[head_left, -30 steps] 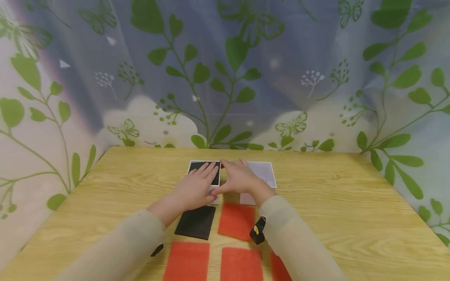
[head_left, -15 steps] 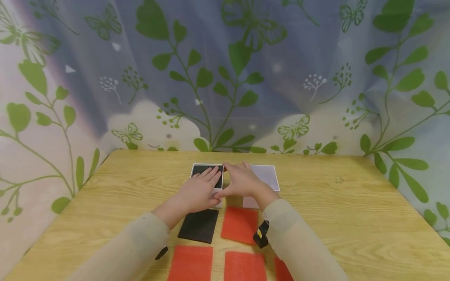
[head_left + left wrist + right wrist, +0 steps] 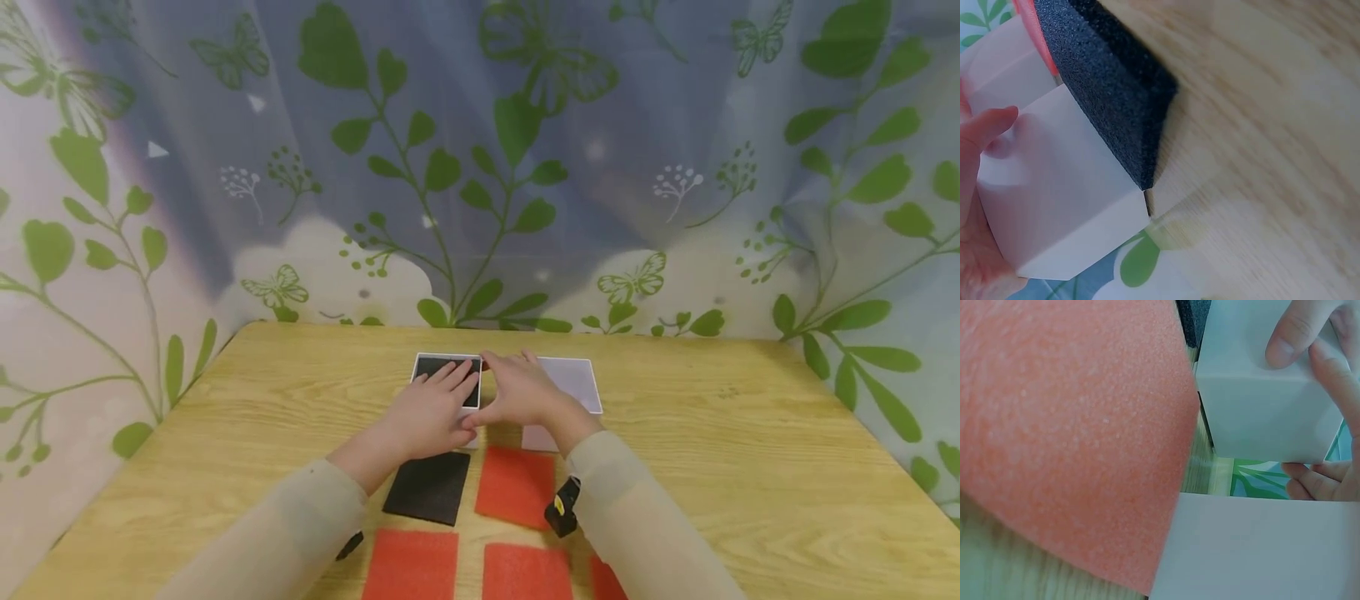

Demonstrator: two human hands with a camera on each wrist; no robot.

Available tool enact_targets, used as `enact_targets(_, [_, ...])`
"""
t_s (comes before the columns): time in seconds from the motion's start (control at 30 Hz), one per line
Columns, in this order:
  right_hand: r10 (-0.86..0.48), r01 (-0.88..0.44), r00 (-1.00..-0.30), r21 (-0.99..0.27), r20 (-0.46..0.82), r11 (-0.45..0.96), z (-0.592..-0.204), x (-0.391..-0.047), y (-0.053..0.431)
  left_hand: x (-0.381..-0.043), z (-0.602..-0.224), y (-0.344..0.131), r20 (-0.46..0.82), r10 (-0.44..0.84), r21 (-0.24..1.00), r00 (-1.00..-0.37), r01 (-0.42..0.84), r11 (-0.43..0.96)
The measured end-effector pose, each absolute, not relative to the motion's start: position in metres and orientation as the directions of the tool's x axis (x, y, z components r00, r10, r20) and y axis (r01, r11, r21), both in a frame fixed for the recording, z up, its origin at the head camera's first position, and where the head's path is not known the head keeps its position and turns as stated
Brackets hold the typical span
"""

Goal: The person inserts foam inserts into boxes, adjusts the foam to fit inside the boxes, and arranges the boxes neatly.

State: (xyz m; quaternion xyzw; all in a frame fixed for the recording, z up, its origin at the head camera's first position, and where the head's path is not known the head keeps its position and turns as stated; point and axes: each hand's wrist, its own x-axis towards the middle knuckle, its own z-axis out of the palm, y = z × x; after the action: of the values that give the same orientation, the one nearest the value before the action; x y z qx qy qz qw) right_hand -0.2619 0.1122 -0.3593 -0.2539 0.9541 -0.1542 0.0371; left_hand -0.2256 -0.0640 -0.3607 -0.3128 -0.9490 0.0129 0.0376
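Note:
A white box [image 3: 447,356] at the table's back has a black foam square [image 3: 429,365] inside its top. My left hand [image 3: 429,419] lies over it, fingers straight on the black foam; its thumb touches the front wall of the white box [image 3: 1066,181] in the left wrist view. My right hand [image 3: 519,390] holds the box's right side, thumb at the near corner and fingers at the far one. In the right wrist view both thumbs nearly meet on the white box [image 3: 1260,419]. The foam under my palm is hidden.
A second white box [image 3: 573,379] stands just right, partly behind my right hand. In front lie a black foam square [image 3: 427,489] and several red ones, such as the red foam square [image 3: 516,487] beside it. A patterned curtain [image 3: 480,167] hangs behind the wooden table [image 3: 720,467].
The whole scene has shifted slightly down and right in the head view. Both hands keep their places on the box, with no other visible difference.

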Motion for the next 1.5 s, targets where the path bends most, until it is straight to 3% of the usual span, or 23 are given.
enact_targets(0.83, [-0.501,-0.477,-0.865,-0.31,0.001,0.823,-0.357,-0.262,0.111,-0.228,-0.36,-0.066,0.033,0.585,-0.04,-0.81,0.584,0.811])
enact_targets(0.97, [-0.505,-0.481,-0.863,-0.314,0.006,0.818,-0.358,-0.261,0.111,-0.224,-0.357,-0.072,0.019,0.554,-0.096,-0.833,0.55,0.83])
enact_targets(1.2, [-0.497,-0.476,-0.868,-0.32,0.018,0.819,-0.358,-0.261,0.111,-0.218,-0.354,-0.085,0.085,0.483,-0.307,-0.872,0.438,0.845])
enact_targets(1.5, [-0.496,-0.474,-0.868,-0.319,0.013,0.821,-0.357,-0.261,0.113,-0.221,-0.355,-0.09,0.123,0.486,-0.253,-0.865,0.447,0.858])
